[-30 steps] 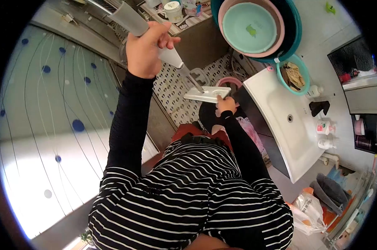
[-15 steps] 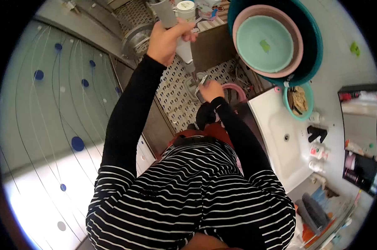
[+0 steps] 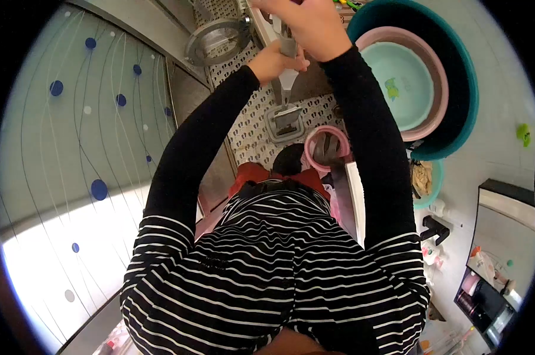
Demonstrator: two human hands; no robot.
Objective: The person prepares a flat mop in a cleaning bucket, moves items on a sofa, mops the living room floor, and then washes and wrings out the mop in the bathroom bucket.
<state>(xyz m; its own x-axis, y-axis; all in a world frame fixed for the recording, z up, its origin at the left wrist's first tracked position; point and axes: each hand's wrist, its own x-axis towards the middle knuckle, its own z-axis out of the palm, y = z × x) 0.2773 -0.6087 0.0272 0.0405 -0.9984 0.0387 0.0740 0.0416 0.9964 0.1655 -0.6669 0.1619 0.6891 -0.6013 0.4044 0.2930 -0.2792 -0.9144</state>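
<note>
A mop's grey and white handle [image 3: 288,80] runs up from the floor between my hands. My left hand [image 3: 276,63] is closed around its lower part. Higher up, at the top edge of the view, my right hand [image 3: 315,26] is closed on the handle, with some fingertips cut off by the frame. The flat mop head [image 3: 287,116] is small and narrow from this angle, over a square, light-rimmed tray or opening [image 3: 271,131] on the patterned floor; whether they touch is unclear.
A pink bucket [image 3: 310,155] stands right of the mop head. Nested basins [image 3: 470,89] sit at the upper right, above a turquoise bowl [image 3: 437,183] holding cloth. A round clear lid-like object [image 3: 219,41] is at the upper left, near a frosted glass panel [image 3: 90,154].
My right hand has left the mop head and moved up to the handle above my left hand. My left hand has moved down and right. The mop head has dropped away toward the floor.
</note>
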